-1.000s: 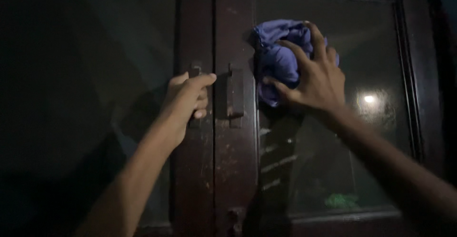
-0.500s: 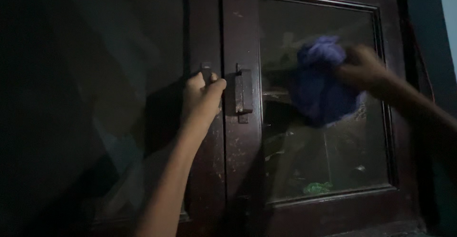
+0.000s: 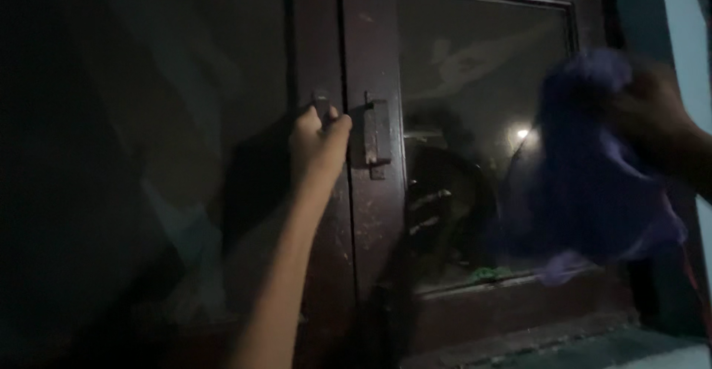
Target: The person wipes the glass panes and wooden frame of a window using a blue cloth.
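Left hand (image 3: 317,137) is clenched around a small handle (image 3: 320,102) on the dark wooden window frame (image 3: 371,50), beside a metal latch (image 3: 377,136). Right hand (image 3: 653,128) (blurred) grips a bunched purple cloth (image 3: 586,183), which hangs in front of the right glass pane (image 3: 467,94) near its right edge; whether it touches cannot be told.

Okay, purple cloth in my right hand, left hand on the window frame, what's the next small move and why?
Probably bring the purple cloth back across the right glass pane: smears show there, and the left hand steadies the wooden frame.
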